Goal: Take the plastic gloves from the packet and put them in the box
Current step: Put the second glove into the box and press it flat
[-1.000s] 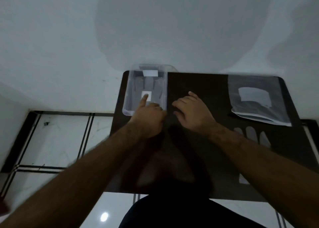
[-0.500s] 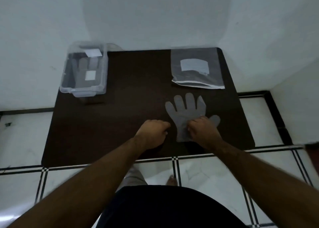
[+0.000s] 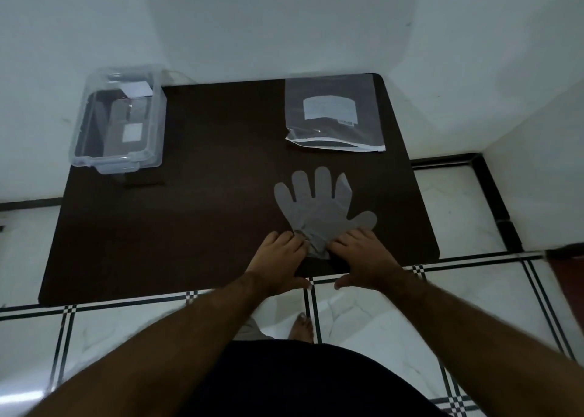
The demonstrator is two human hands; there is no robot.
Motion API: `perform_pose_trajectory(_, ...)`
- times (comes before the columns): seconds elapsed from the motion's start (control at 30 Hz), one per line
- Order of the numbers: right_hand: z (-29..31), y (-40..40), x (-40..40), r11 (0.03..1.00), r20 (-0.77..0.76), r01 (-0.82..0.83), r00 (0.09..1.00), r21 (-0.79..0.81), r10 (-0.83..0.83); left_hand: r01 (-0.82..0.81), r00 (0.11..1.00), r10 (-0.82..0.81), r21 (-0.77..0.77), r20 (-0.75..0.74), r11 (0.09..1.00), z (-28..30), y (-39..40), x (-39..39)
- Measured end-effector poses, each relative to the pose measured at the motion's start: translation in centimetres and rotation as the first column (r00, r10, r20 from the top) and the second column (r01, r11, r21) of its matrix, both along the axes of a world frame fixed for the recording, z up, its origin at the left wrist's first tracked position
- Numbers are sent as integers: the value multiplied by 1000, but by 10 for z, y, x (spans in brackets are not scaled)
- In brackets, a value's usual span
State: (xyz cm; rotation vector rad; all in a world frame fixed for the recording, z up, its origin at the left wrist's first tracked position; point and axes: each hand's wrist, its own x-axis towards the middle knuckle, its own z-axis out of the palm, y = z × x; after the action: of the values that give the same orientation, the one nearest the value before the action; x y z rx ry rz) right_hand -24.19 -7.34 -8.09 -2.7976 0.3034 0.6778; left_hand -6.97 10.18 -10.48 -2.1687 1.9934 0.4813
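Note:
A translucent plastic glove point(image 3: 319, 206) lies flat on the dark table point(image 3: 196, 214), fingers pointing away from me. My left hand point(image 3: 278, 263) and my right hand point(image 3: 363, 258) rest on either side of its cuff, fingertips touching the crumpled cuff edge. The clear packet point(image 3: 333, 115) with a white label lies at the far right of the table. The clear plastic box point(image 3: 118, 123) stands at the far left corner, with at least one glove inside it.
The table stands in a corner of white walls point(image 3: 284, 22). White floor tiles with black lines point(image 3: 474, 211) surround it. My foot point(image 3: 303, 326) shows below the table's near edge.
Both hands came back from the box at the far left to the loose glove near the front edge. The view has swung to look down over the whole table.

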Motion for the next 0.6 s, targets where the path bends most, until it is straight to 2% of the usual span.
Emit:
perform_pose_trajectory(0.1,-8,7,-9,996,125,-76,989,-41,80,67,998,-66,-82,24,994,-5,8,-9)
perform_pose_trajectory(0.17,-10,11,-13,988,156,-147,976,-38,152,114,993,-112,-144,25,983,-9,14,-18)
perform_pose_trajectory(0.23,-7,12,-13,987,183,-161,971,7,158,77,996,-82,-199,-20,977,-8,18,-22)
perform_pose_trajectory(0.33,11,9,0,990,336,-35,942,135,-13,-191,956,119,-261,-268,946,16,16,-19)
perform_pose_trajectory(0.43,48,2,32,953,421,48,890,300,-177,-440,767,297,-129,-569,889,63,1,-1)
perform_pose_trajectory(0.47,63,-1,46,938,456,57,863,342,-219,-469,728,319,-102,-607,877,76,-6,8)
perform_pose_trajectory(0.53,94,-8,73,921,519,62,811,384,-271,-521,721,312,-188,-619,832,99,-19,29)
perform_pose_trajectory(0.6,126,-14,97,895,539,56,781,443,-315,-624,690,338,-289,-640,726,126,-25,51)
